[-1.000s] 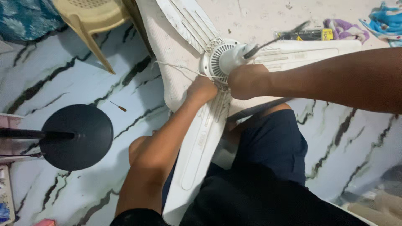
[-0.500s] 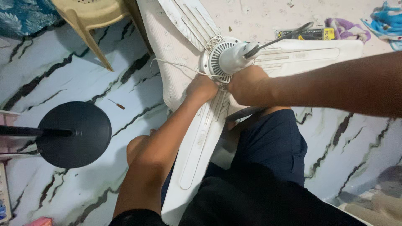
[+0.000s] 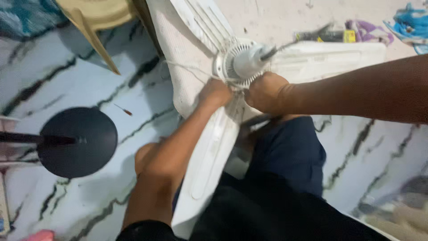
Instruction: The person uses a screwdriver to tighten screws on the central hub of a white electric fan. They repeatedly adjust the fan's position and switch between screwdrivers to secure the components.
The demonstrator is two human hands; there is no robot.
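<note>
I see my own lap nearest, dark shorts (image 3: 285,156) and a bent knee (image 3: 147,156), with one white fan blade (image 3: 214,160) running down across it. My left hand (image 3: 216,93) sits closed in a fist at the base of the fan hub (image 3: 243,62), and it seems to be gripping the thin white wire (image 3: 187,69) that leads off to the left, though blur keeps me from being sure what is inside the fist. My right hand (image 3: 265,91) is also curled shut, just beside the left and pressed against the underside of the hub; I cannot tell whether it pinches the wire or only braces the motor. The hub stands at the middle of the three blades, its dark shaft (image 3: 276,51) pointing up and right.

I judge the step in hand to be work on the wiring at the hub. The next move calls for steady, small finger work with the fan held firm on the lap, so the wire is not jerked.

Further left on the marbled floor (image 3: 111,89) lies a black round base (image 3: 78,143) on its pole, well apart from my hands. Beyond the fan I see a tan plastic chair (image 3: 96,18) and some tools (image 3: 330,35) near the far blade.
</note>
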